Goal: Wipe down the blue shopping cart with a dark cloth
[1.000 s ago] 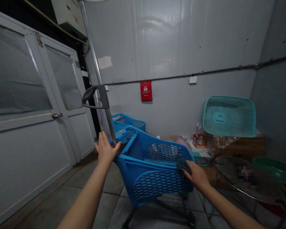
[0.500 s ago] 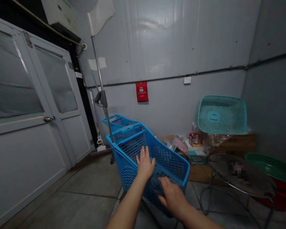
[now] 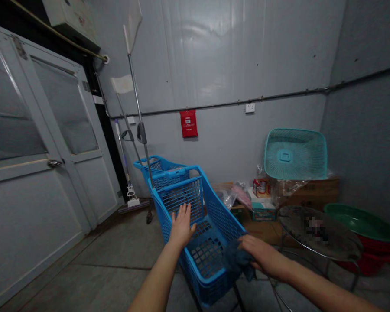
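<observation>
A blue plastic shopping cart (image 3: 219, 208) stands in front of me, its basket open at the top. My left hand (image 3: 181, 227) lies at the cart's left side rim, fingers stretched out, holding nothing. In my right hand (image 3: 261, 255) is a bunched dark blue cloth (image 3: 237, 256), which rests against the cart's right rim near the front corner. The fingers of that hand are closed over the cloth, and part of its grip is hidden.
Behind stands a second blue cart (image 3: 154, 164). Flag poles (image 3: 137, 91) rise at the carts' left. A round stool (image 3: 328, 242), green basin (image 3: 360, 223), turquoise basket (image 3: 295, 154) and cardboard box (image 3: 312, 195) are at right. White double doors (image 3: 61, 190) stand left, a mop (image 3: 131, 195) beside them.
My right hand has moved with the cloth from over the basket's near end to the right rim. My left hand has shifted slightly left. The cart is turned a little in view.
</observation>
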